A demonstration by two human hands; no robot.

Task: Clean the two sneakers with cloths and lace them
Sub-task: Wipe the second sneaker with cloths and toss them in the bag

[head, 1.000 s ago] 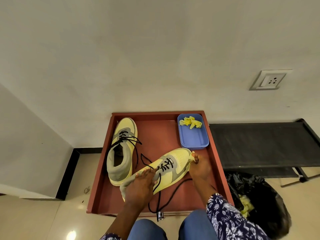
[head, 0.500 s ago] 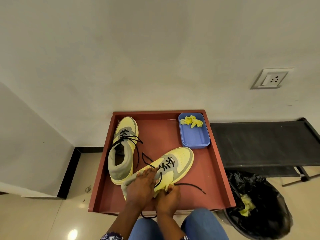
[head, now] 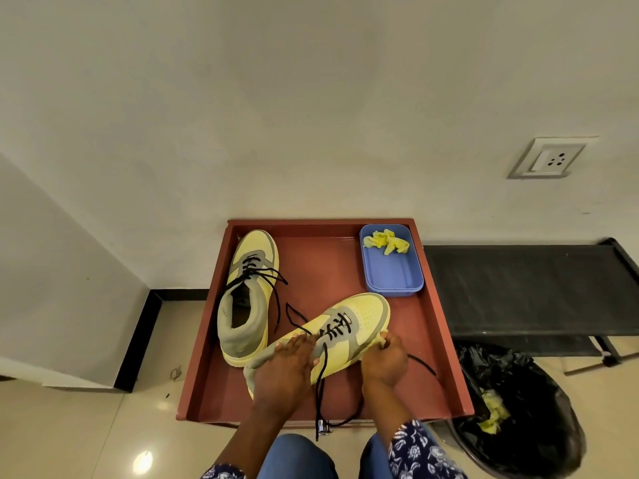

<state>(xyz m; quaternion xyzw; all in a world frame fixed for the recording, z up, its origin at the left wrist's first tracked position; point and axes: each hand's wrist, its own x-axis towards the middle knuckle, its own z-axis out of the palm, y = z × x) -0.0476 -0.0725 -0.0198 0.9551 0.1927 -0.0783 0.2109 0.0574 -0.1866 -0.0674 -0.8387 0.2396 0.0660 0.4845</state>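
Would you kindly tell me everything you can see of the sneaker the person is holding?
The held sneaker is pale yellow with grey panels and a grey tongue, and looks like smooth leather with a perforated toe. It lies tilted across the red tray, toe toward the blue tub. Black laces cross its lower eyelets; the loose ends trail over the tray and its front edge. The left hand grips its heel end, and the right hand wipes its side, seemingly pinching a yellow cloth.

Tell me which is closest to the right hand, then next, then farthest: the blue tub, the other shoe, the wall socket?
From the right hand:
1. Blue tub, just beyond it on the tray.
2. Other shoe, across the tray, leftward.
3. Wall socket, high on the wall.
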